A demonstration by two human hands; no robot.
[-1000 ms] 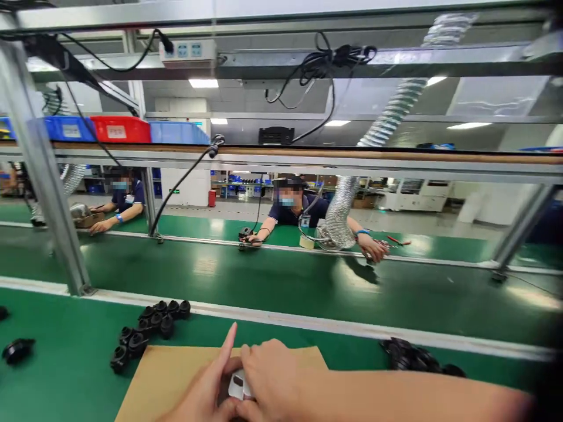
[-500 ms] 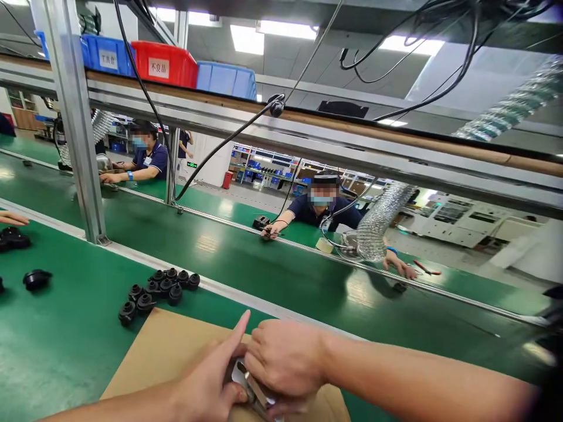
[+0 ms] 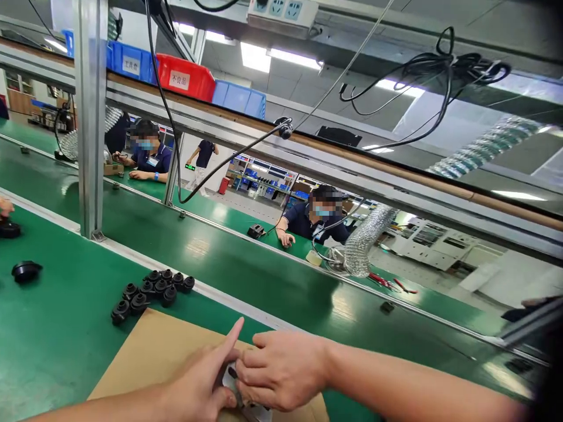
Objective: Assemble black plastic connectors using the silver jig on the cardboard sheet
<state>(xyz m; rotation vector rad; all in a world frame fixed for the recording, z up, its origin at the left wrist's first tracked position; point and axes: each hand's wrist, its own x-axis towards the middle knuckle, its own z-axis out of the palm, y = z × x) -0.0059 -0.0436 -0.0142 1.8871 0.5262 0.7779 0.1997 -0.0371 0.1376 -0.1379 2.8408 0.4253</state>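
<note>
Both hands work close together over a brown cardboard sheet (image 3: 145, 351) at the bottom of the head view. My left hand (image 3: 197, 378) grips a small shiny, whitish-grey part (image 3: 257, 414) with its thumb against the side, while the index finger points up and away. From the right, my right hand (image 3: 281, 366) curls its fingers over the same part and presses on it. Fingers cover most of the part, so I cannot make out its kind. Several black round knobbed pieces (image 3: 152, 291) stand clustered beyond the cardboard's far left corner.
Another black piece (image 3: 26, 271) lies at left, near a co-worker's hand (image 3: 6, 208). A metal post (image 3: 90, 135) rises from the green bench. Across the line sits a masked co-worker (image 3: 303, 223) near a silver duct hose (image 3: 369, 240) and red-handled pliers (image 3: 404, 286). Cables hang overhead.
My view has tilted and shifted slightly. My right hand's fingers have moved over the part, hiding a flat shiny piece. The co-worker opposite has drawn the reaching hands back.
</note>
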